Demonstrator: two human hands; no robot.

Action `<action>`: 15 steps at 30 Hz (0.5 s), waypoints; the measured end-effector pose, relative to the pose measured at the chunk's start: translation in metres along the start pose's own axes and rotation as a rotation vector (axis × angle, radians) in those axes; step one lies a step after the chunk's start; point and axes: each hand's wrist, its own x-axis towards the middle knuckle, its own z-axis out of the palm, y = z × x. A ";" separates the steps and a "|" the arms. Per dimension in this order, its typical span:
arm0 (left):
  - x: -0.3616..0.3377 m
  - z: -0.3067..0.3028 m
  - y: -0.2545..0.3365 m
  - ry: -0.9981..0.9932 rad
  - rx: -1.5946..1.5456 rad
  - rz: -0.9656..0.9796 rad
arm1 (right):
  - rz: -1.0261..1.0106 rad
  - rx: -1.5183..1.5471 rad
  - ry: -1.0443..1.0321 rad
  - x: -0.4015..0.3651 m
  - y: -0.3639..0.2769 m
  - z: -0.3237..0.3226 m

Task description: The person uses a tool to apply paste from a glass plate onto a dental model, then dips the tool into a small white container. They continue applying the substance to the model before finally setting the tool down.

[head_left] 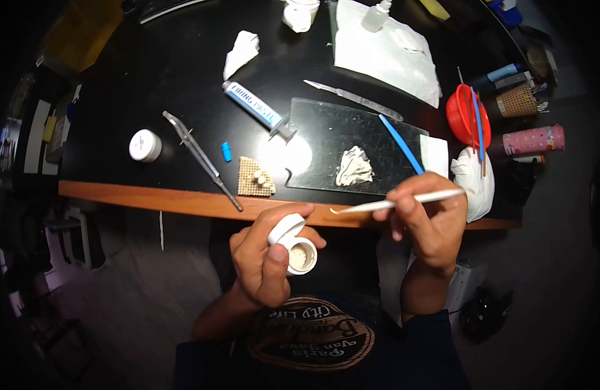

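My left hand (261, 260) is wrapped round a small white jar (306, 268), tilted so that its mouth faces up toward me. Inside it shows a pale cream, grainy substance (301, 256), and a white lid (287, 227) stands raised at the jar's rim by my fingers. My right hand (433, 221) pinches a slim white-handled tool (417, 198) like a pen. Its tip points left, above the wooden table edge, with a pale yellowish bit at the end. Beyond the hands, a glass slab (313, 146) bears a smeared cream-white mass (355, 168).
Around the slab lie a syringe labelled FIRING PASTE (254, 107), a scalpel (355, 101), a blue stick (400, 143) and a honeycomb block (251, 185) with small white pieces. Metal tweezers (199, 156) and a white-lidded jar (145, 145) are leftward; a red bowl (457, 117) stands right.
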 end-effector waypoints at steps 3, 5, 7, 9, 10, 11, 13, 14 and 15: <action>-0.004 0.000 -0.003 0.007 -0.021 -0.018 | -0.176 -0.080 -0.078 -0.015 0.004 0.004; -0.003 0.003 -0.005 0.029 -0.023 0.017 | -0.359 -0.129 -0.112 -0.016 0.014 0.007; -0.003 0.003 -0.005 0.032 -0.023 0.034 | -0.392 -0.114 -0.086 -0.022 0.023 0.006; -0.002 0.003 -0.004 0.024 -0.016 0.029 | -0.435 -0.123 -0.089 -0.026 0.025 0.005; -0.002 0.003 -0.002 0.018 0.018 0.017 | -0.459 -0.138 -0.105 -0.028 0.026 0.005; -0.001 0.003 0.001 0.012 0.053 0.003 | -0.482 -0.152 -0.121 -0.031 0.026 0.004; -0.002 0.004 0.004 0.008 0.086 -0.013 | -0.488 -0.151 -0.140 -0.032 0.029 0.007; -0.002 0.004 0.003 0.008 0.084 -0.016 | -0.502 -0.165 -0.146 -0.032 0.030 0.007; -0.003 0.004 0.002 0.009 0.082 -0.020 | -0.515 -0.181 -0.151 -0.032 0.031 0.007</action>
